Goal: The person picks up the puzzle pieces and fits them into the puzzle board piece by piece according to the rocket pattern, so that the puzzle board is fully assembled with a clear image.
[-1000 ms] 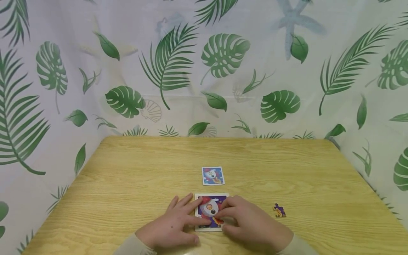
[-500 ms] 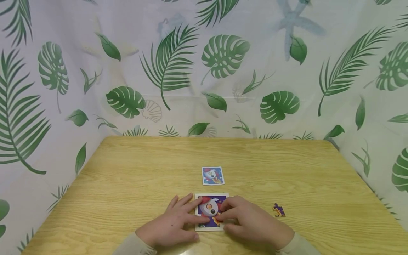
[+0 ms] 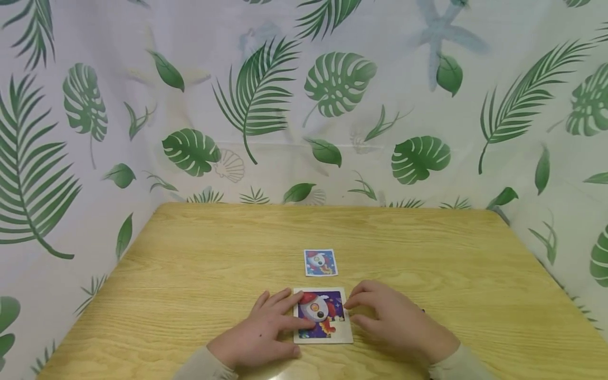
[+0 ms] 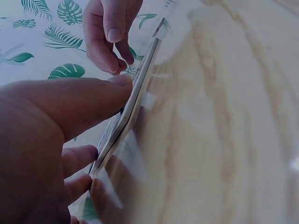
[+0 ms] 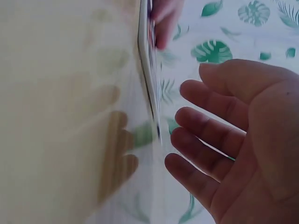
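Observation:
A jigsaw puzzle board [image 3: 343, 333] with a white frame lies on the table before me. It shows a rocket on purple, with a bare pale gap at its lower right corner. My left hand [image 3: 258, 338] rests on the board's left side, fingers extended over the picture. Just off the right edge, my right hand [image 3: 399, 319] hovers with loosely bent fingers; the right wrist view shows nothing between its fingers [image 5: 205, 126]. Behind that hand, a loose puzzle piece [image 3: 423, 310] is nearly all hidden.
Beyond the board lies a small picture card [image 3: 320, 263] with the same rocket on blue. The wooden table [image 3: 228, 248] reaches back to a leaf-patterned curtain [image 3: 280, 105].
My right hand has come off the puzzle and moved right, now covering most of the loose piece. The board's lower right gap is uncovered. My left hand has stayed put.

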`<state>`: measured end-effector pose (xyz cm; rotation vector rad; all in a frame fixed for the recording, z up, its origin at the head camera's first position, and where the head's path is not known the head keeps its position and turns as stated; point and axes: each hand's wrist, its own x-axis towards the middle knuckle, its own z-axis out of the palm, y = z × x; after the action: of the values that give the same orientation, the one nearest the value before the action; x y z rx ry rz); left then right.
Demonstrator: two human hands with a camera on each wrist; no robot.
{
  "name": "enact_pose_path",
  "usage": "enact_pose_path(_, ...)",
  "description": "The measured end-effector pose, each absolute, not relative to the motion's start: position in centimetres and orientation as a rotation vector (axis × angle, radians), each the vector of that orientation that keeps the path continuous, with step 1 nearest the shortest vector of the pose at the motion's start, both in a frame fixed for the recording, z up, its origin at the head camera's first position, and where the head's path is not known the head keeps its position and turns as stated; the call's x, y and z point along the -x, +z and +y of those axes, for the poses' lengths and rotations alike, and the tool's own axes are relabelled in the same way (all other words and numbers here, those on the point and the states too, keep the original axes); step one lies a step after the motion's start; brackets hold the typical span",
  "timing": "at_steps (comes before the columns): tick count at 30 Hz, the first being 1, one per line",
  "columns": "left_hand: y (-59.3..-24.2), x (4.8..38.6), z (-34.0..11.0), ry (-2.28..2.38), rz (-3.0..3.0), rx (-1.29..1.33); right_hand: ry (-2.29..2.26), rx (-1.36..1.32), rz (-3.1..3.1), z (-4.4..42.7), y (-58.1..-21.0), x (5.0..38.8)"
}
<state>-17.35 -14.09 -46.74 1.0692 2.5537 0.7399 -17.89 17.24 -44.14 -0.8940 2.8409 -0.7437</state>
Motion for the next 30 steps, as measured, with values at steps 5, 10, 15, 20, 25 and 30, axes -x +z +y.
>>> enact_pose_path(5,-46.8,17.4,-14.0,0.745,2.559,-1.052,-0.717,0.834,2.919,19.8,-44.0,18.2)
enact_pose_path(10,-46.7,17.4,-14.0,0.752,2.553,-1.032,-0.702,0.794,2.949,22.8,-43.9,18.3)
enact_pose_path(15,-46.8,17.4,-14.1,0.755,2.556,-1.03,-0.748,0.738,2.912,25.7,-43.9,18.3)
enact_pose_path(20,-46.9,17.5,-14.0,0.756,2.54,-1.016,-0.703,0.662,2.949,28.0,-44.3,18.1)
enact_pose_path(25,-46.8,17.6,-13.8,0.742,2.535,-1.005,-0.677,0.637,2.934,29.3,-44.6,17.9)
enact_pose_path(30,-46.6,17.6,-13.8,0.739,2.535,-1.004,-0.676,0.61,2.896,29.7,-44.9,17.9)
